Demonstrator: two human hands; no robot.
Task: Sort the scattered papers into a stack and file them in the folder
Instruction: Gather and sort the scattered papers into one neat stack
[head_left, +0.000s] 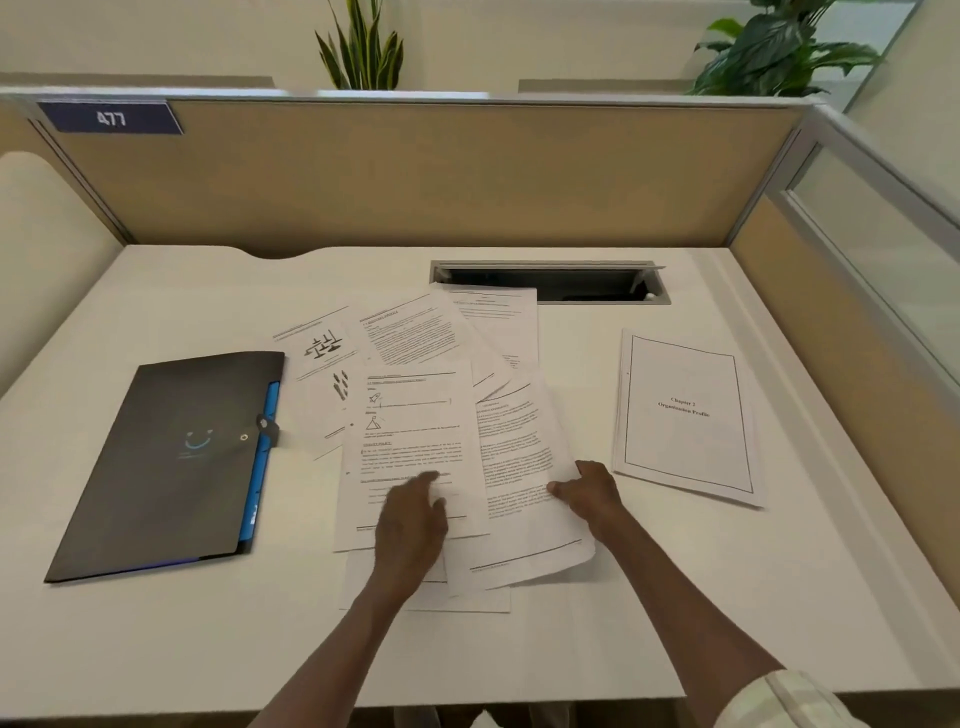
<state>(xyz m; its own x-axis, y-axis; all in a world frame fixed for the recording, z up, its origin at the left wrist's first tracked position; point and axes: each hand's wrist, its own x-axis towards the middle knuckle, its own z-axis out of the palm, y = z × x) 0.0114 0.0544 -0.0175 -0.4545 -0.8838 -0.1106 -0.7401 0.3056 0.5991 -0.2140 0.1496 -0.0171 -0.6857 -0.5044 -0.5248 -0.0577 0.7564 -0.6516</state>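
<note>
Several printed sheets lie fanned and overlapping in the middle of the white desk. My left hand rests with fingers spread on the near sheet that has small drawings. My right hand pinches the right edge of a text sheet, whose near corner curls up off the desk. A small squared stack topped by a "Chapter 2" title page lies apart at the right. The black folder with a blue edge and snap strap lies closed at the left.
An open cable slot is cut into the desk behind the papers; one sheet's far edge reaches it. Tan partition walls close the back and right sides. Plants stand behind the partition.
</note>
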